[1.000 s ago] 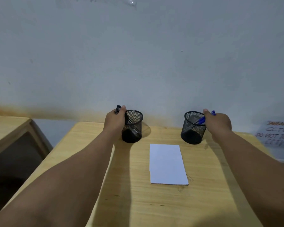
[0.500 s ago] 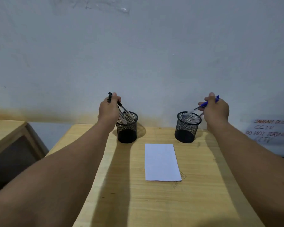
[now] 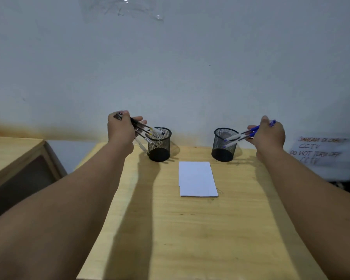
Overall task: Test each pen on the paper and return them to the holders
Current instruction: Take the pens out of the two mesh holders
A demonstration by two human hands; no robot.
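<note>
Both fists full of pens, clear of the holders.
Left hand grips black pens, right hand blue pens; lay spares down beside the paper first.

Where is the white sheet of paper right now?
The white sheet of paper lies flat on the light wooden table, just in front of the gap between the two black mesh pen holders.

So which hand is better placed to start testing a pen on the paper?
Neither clearly. The left hand grips a bundle of black pens, the right hand a bundle of blue pens, both lifted out above the holders. The paper lies about midway between them, so either could start.
</note>
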